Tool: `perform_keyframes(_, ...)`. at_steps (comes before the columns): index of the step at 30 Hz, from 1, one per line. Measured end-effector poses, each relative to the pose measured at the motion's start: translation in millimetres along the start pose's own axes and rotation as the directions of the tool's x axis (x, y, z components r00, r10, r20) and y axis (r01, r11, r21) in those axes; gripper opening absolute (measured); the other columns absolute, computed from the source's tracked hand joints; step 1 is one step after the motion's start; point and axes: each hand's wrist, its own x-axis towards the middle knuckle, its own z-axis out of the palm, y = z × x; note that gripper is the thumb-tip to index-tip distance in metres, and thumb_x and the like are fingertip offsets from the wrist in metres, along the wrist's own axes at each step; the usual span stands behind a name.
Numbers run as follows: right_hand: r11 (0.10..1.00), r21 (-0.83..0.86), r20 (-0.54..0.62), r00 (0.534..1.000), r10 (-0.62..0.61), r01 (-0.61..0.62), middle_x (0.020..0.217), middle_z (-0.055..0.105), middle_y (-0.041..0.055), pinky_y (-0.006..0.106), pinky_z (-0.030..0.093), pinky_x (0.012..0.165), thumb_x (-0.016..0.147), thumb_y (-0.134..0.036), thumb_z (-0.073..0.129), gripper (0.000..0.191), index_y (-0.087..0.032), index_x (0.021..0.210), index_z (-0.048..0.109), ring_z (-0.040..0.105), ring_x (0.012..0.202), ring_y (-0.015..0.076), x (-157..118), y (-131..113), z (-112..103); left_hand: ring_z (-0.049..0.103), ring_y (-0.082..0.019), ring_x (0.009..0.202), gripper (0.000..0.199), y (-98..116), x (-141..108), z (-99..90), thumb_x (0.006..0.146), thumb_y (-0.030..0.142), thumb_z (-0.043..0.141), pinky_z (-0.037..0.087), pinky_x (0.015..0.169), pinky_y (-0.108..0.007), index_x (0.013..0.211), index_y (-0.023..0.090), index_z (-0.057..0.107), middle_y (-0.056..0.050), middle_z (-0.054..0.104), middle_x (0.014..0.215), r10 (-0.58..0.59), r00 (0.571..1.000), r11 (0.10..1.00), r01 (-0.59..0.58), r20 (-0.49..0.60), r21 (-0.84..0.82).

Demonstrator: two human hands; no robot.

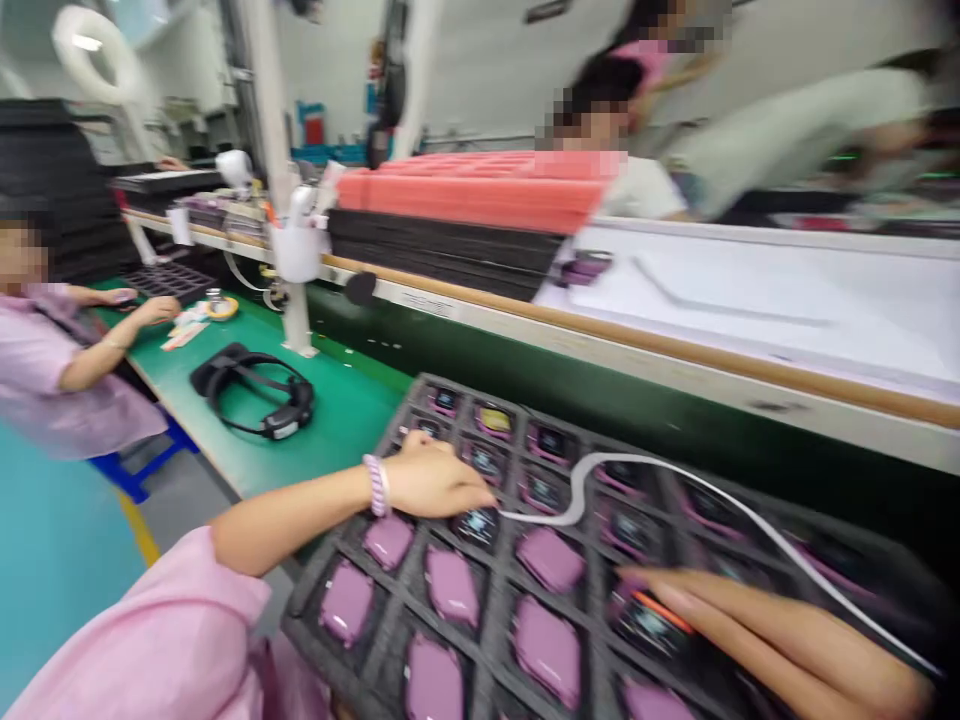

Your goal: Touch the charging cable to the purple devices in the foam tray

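A dark foam tray (491,640) holds several purple watch cases in its compartments. Some lie with plain purple faces up, like this case (547,650); others show dark insides. My left hand (431,480) reaches over the tray with fingers closed at the edge of a dark-faced watch (478,526). A white cable (559,515) ends at those fingertips and runs right across the tray. My right hand (757,630), blurred, has its fingers closed at another watch (645,625) with lit marks and an orange strip. Its thumb is partly hidden.
A black headband device (262,395) lies on the green table (345,430) to the left. Behind the tray, a raised shelf (480,315) carries stacked red trays (465,195) and black trays (442,250). A white post (274,130) stands nearby; a co-worker (67,350) sits left.
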Motion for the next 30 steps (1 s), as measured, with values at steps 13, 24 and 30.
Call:
perform_keyframes(13, 0.97, 0.154, 0.132, 0.977, 0.17, -0.189, 0.109, 0.071, 0.0114, 0.043, 0.048, 0.1, 0.093, -0.077, 0.031, 0.07, -0.02, 0.096, 0.071, 0.065, 0.104, 0.0334, -21.2, -28.3, -30.1, 0.065, -0.018, 0.086, 0.015, 7.2, 13.3, -28.2, 0.091, 0.029, 0.062, 0.033, 0.089, -0.032, 0.094, 0.022, 0.074, 0.002, 0.075, 0.086, -0.086, 0.994, 0.993, 0.08, -0.065, -0.089)
perform_keyframes(24, 0.972, 0.16, 0.102, 0.982, 0.159, -0.174, 0.088, 0.071, 0.0081, 0.041, 0.054, 0.088, 0.094, -0.075, 0.033, 0.065, -0.022, 0.083, 0.069, 0.066, 0.089, 0.03, -23.2, -28.8, -30.4, 0.058, -0.022, 0.099, 0.006, 50.3, 24.0, 20.9, 0.086, 0.018, 0.07, 0.026, 0.097, -0.045, 0.084, 0.024, 0.072, 0.001, 0.072, 0.092, 0.218, 0.968, 0.976, -0.215, -0.122, 0.04)
perform_keyframes(30, 0.993, 0.073, 0.047, 0.995, 0.09, -0.093, 0.085, 0.071, 0.01, 0.041, 0.057, 0.081, 0.095, -0.076, 0.029, 0.07, -0.022, 0.082, 0.071, 0.067, 0.083, 0.031, -31.3, -27.7, -28.5, 0.057, -0.025, 0.105, 0.019, 57.6, 27.3, 12.2, 0.088, 0.021, 0.069, 0.034, 0.096, -0.044, 0.106, 0.018, 0.065, -0.006, 0.07, 0.102, 0.507, 0.86, 0.773, -0.426, -0.055, 0.47)
